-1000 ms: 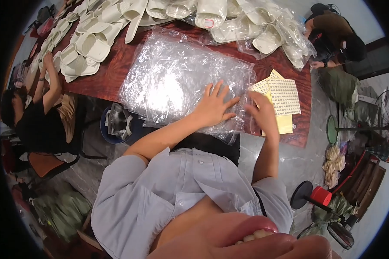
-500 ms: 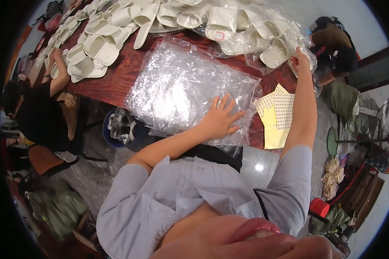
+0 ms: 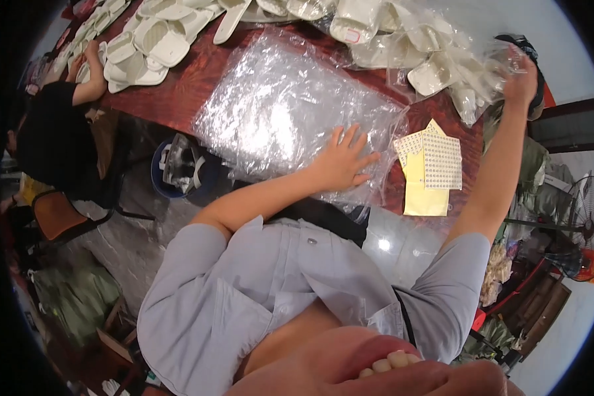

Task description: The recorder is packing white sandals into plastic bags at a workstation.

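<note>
My left hand (image 3: 345, 160) rests flat, fingers spread, on a stack of clear plastic bags (image 3: 264, 105) that lies on the dark red wooden table (image 3: 155, 109). At the table's far right edge, my outstretched right hand (image 3: 521, 78) is closed on a clear plastic bag (image 3: 497, 69) beside the bagged slippers; its fingers are partly hidden and smeared. Several cream slippers in clear bags (image 3: 435, 72) are heaped at the back right. Between my arms lie yellow-backed sticker sheets (image 3: 442, 162).
Loose cream slippers (image 3: 162, 43) pile up at the back left. Another person in black (image 3: 56, 135) sits there with hands at the slippers. Below the table edge stands a blue bin (image 3: 158, 173), near a chair (image 3: 58, 214). A fan (image 3: 584, 211) stands on the right.
My right hand has moved outward to the right, and the clear bag at it has shifted and stretched that way. The left hand stays on the bag stack. The view has shifted slightly.
</note>
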Demonstrator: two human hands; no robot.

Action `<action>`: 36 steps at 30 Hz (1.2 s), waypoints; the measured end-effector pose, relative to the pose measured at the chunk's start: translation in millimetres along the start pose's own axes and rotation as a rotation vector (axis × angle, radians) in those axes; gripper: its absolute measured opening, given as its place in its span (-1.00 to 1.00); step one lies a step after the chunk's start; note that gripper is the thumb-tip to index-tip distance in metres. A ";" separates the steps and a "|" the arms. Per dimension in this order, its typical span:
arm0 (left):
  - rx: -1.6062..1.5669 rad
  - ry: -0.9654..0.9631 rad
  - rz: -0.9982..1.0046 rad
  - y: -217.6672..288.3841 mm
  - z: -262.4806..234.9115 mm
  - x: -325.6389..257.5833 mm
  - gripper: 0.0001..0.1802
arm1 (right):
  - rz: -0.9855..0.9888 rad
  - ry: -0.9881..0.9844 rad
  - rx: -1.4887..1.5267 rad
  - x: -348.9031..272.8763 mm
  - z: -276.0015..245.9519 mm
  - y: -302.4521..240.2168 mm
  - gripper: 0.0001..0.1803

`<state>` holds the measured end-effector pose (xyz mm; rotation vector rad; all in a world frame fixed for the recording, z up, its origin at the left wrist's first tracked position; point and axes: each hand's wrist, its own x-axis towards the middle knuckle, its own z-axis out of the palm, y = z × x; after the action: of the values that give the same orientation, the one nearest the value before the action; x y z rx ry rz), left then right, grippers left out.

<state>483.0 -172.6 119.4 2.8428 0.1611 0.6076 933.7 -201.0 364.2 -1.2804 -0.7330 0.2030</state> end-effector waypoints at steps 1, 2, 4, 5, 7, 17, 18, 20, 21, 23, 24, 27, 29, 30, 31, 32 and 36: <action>0.007 -0.003 -0.009 -1.4 0.5 -1.0 -0.36 | 0.040 0.021 0.048 -7.3 14.0 -16.2 -0.56; -0.002 -0.016 -0.060 -4.8 0.7 -4.4 -0.36 | -0.029 0.006 0.043 -37.0 49.8 -33.3 -0.54; 0.010 0.002 -0.032 -4.2 2.5 -1.4 -0.38 | -0.005 -0.053 0.103 -55.6 48.1 -65.9 -0.53; -0.004 -0.016 -0.069 -5.2 2.6 -1.1 -0.38 | -0.024 -0.045 0.193 -77.4 67.2 -81.3 -0.51; 0.039 -0.001 -0.034 -3.2 2.7 1.7 -0.38 | -0.020 -0.032 0.277 -101.7 71.7 -103.1 -0.50; -0.935 0.039 -0.192 -7.4 73.2 -4.7 -0.43 | 0.137 -0.751 0.033 -240.5 120.4 -11.6 -0.85; -0.942 0.031 -0.181 -5.4 77.9 -2.0 -0.43 | 0.100 -0.861 -0.083 -249.6 115.0 8.9 -0.88; -0.886 0.044 -0.201 -10.8 75.5 -16.9 -0.44 | 0.254 -0.881 -0.124 -271.7 125.9 37.3 -0.95; -0.870 0.046 -0.190 -13.3 76.0 -1.8 -0.44 | 0.256 -0.879 -0.129 -272.0 121.3 36.5 -0.95; -0.835 0.047 -0.173 -7.7 76.6 -2.7 -0.45 | 0.258 -0.694 0.072 -274.0 113.0 32.9 -0.92; -0.816 0.046 -0.167 -12.7 75.9 1.8 -0.45 | 0.276 -0.710 0.254 -266.9 103.7 37.7 -0.89; -0.758 0.039 -0.135 -12.6 77.0 5.4 -0.46 | 0.318 -0.660 0.256 -253.5 94.4 32.3 -0.77; -0.718 0.037 -0.111 -11.5 75.0 -3.2 -0.46 | 0.294 -0.664 0.273 -245.0 94.9 36.1 -0.70; -0.696 0.037 -0.100 -9.8 73.3 -2.7 -0.47 | 0.270 -0.675 0.289 -242.3 96.3 36.3 -0.62; -0.675 0.039 -0.089 -11.1 71.4 3.1 -0.47 | 0.268 -0.673 0.290 -242.6 97.8 37.5 -0.62; -0.653 0.038 -0.080 -8.6 68.6 -3.4 -0.47 | 0.253 -0.616 0.391 -249.4 114.1 27.3 -0.56; -0.552 0.062 -0.041 -0.5 58.2 8.6 -0.48 | 0.356 -0.659 0.761 -240.4 123.7 12.2 -0.52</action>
<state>514.9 -182.5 70.9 2.2859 0.0495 0.6181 680.0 -225.0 273.1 -0.5795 -0.8520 1.1216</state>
